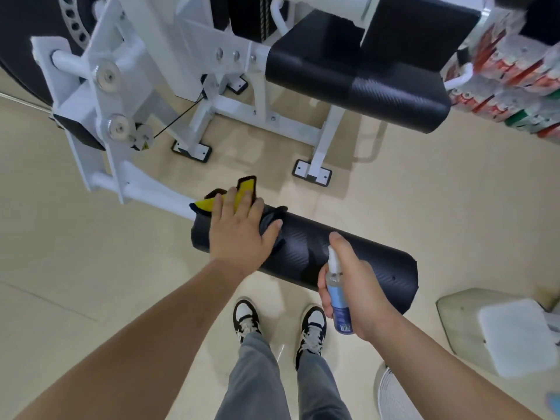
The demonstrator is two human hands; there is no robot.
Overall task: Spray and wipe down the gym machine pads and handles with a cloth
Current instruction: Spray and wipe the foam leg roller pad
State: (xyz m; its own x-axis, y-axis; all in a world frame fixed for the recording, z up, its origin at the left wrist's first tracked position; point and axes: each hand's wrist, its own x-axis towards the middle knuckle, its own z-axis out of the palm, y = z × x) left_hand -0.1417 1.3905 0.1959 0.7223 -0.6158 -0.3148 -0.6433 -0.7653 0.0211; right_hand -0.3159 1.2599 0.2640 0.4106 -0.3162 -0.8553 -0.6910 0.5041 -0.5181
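- Roller pad (357,256) is lying across the middle of the frame. Its long axis is running from centre left down toward the lower right.
- Its free, rounded end is pointing at the right edge. Its other end is joining a white tube (157,192) that is coming in from the machine frame (127,86) at upper left.
- It is showing as a black cylinder with a fine, woven, carbon-like texture, and light is glinting off its upper side in patches.
- Cloth (242,192), yellow with dark edging on one face and dark on the other, is draping over the pad's left end. A yellow corner is sticking up beyond the fingertips.
- Left hand (239,234) is pressing flat on the cloth, palm down, with fingers straight and spread and the thumb reaching toward the pad's middle.
- Right hand (360,292) is gripping a spray bottle (339,301), fingers curling round its body and the index finger arching over the white nozzle.
- That bottle is standing roughly upright in front of the pad's right half, showing a clear upper part and a blue label below.
- Seat pad (363,83), black with the same texture, is sitting at upper right, well apart from the roller.
- Black-and-white sneakers (247,316) are standing on the beige floor (91,268) at bottom centre, just below the roller.
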